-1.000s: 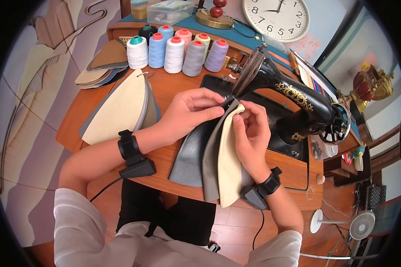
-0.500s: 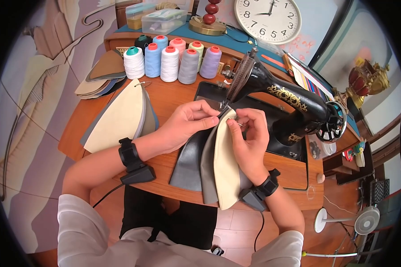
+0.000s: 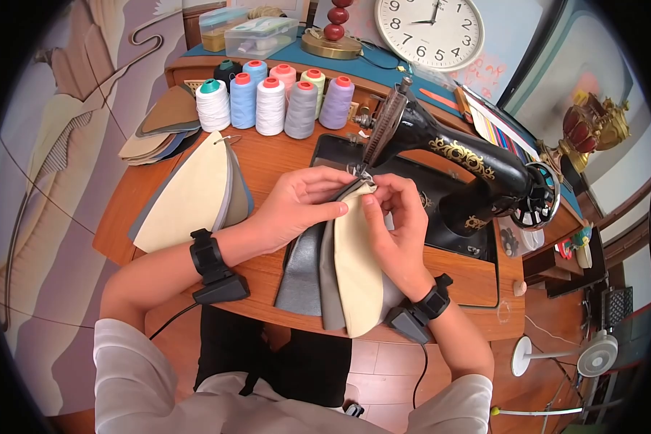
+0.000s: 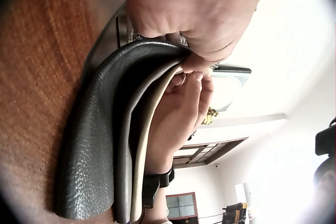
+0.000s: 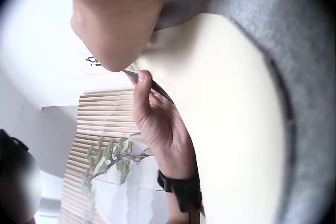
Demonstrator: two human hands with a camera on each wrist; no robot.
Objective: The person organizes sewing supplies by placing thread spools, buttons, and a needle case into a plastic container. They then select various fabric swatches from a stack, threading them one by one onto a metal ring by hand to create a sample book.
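A fanned bundle of petal-shaped leather pieces, cream (image 3: 360, 267) on top, then grey (image 3: 331, 289) and near-black (image 3: 302, 278), hangs over the table's front edge. My left hand (image 3: 293, 206) pinches the dark layers near the narrow tip, thumb beside the cream piece. From the other side, my right hand (image 3: 398, 220) pinches the cream tip between thumb and forefinger. In the left wrist view a small metal ring (image 4: 184, 79) shows by the right fingers (image 4: 194, 98). The right wrist view is mostly filled by the cream face (image 5: 226, 108), with the left hand (image 5: 163, 124) behind it.
Just behind the hands stands a black sewing machine (image 3: 470, 155). A second ringed bundle of leather petals (image 3: 184, 199) lies to the left, near a loose stack (image 3: 163, 123). Several thread cones (image 3: 270, 108) line the back. A clock (image 3: 430, 32) leans behind.
Both hands stay at the tip while their fingers shift slightly. The cream piece has turned flatter, showing more of its face, and its tip is more crumpled. The head view has tilted a little.
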